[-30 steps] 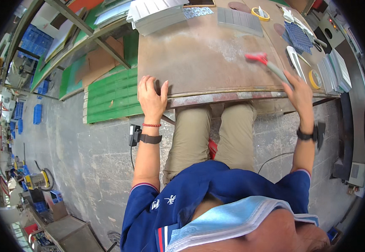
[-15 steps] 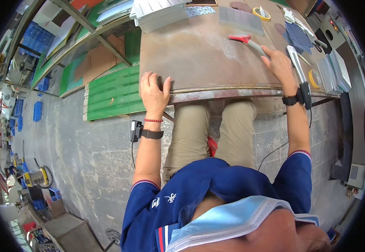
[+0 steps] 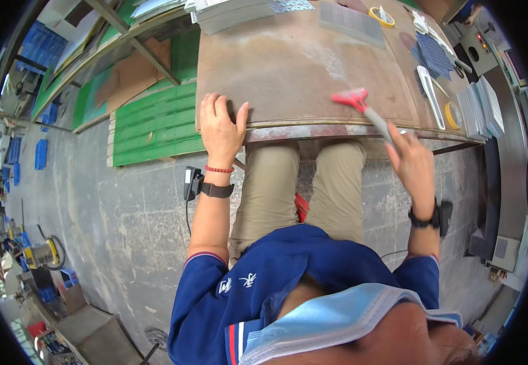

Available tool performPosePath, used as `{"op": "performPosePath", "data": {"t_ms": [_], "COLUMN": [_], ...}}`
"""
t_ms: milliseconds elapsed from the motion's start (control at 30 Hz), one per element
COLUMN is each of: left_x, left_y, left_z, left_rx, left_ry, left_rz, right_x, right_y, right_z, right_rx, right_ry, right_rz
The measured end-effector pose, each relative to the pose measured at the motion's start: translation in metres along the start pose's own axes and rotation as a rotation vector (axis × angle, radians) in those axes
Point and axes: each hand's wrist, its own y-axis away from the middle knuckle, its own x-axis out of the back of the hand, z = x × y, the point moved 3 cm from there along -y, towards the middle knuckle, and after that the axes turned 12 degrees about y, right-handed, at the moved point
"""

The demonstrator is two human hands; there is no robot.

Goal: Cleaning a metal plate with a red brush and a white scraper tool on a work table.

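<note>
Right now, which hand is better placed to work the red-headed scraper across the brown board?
The right hand. It already holds the scraper by its handle, red head lying on the brown board. The left hand rests flat on the board's near edge, well apart from the tool, better suited to steadying the board.

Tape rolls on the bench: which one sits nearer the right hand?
The yellow tape roll at the bench's right edge, beside the white strip, is nearer the right hand. The other roll lies at the far edge, near the grey sheet.
</note>
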Motion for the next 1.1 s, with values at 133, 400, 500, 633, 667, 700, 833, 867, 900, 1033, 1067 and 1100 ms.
{"op": "performPosePath", "data": {"t_ms": [133, 400, 500, 633, 667, 700, 833, 867, 900, 1033, 1067, 1100], "left_x": [-0.007, -0.004, -0.001, 0.000, 0.000, 0.002, -0.008, -0.008, -0.010, -0.003, -0.001, 0.001], "left_y": [0.003, 0.004, 0.005, 0.005, 0.004, 0.002, 0.006, 0.007, 0.008, 0.007, 0.004, 0.002], "left_z": [0.002, -0.002, 0.002, -0.004, -0.002, 0.001, -0.001, -0.002, -0.003, -0.005, -0.004, -0.002], "left_rx": [0.004, 0.065, 0.018, 0.034, 0.024, 0.015, 0.009, 0.022, 0.035, 0.045, 0.049, 0.035], "left_ry": [0.048, 0.128, 0.042, 0.029, 0.035, 0.044, 0.091, 0.104, 0.122, 0.117, 0.120, 0.092], "left_rz": [-0.002, -0.007, 0.004, 0.015, 0.018, 0.025, 0.037, 0.041, 0.042, 0.054, 0.053, 0.045], "right_x": [-0.057, -0.009, 0.024, 0.022, 0.010, -0.006, -0.069, -0.072, -0.075, -0.025, -0.008, 0.005], "right_y": [-0.096, -0.041, 0.009, -0.015, -0.035, -0.059, -0.144, -0.155, -0.159, -0.092, -0.071, -0.056], "right_z": [0.028, 0.015, -0.017, -0.049, -0.047, -0.041, -0.011, -0.006, -0.001, -0.023, -0.033, -0.044], "right_rx": [-0.007, -0.091, -0.027, 0.074, 0.079, 0.065, 0.043, 0.037, 0.028, -0.048, -0.048, -0.049], "right_ry": [0.037, 0.057, 0.028, -0.008, 0.048, 0.053, 0.112, 0.090, 0.072, -0.015, -0.009, -0.008], "right_rz": [0.072, 0.010, -0.027, -0.017, 0.012, -0.011, 0.006, 0.069, 0.129, 0.071, 0.079, 0.073]}}
